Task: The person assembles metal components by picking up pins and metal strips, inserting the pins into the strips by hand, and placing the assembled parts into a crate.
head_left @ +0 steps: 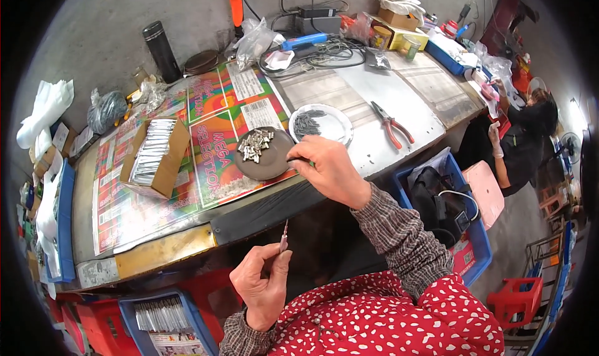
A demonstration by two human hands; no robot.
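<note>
grey wall (187,9) backed the cluttered tabletop (359,87). off its near edge, the left hand (262,284) pinched a slim, thin-tipped rod (284,241); the right hand (331,172), fingers pressed together beside the brown dish (274,162), held a dark piece (297,159), mostly hidden.

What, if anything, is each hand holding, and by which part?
Left hand: slim pointed piece, pinched at its lower end. Right hand: small dark piece; gripped part unclear.
</note>
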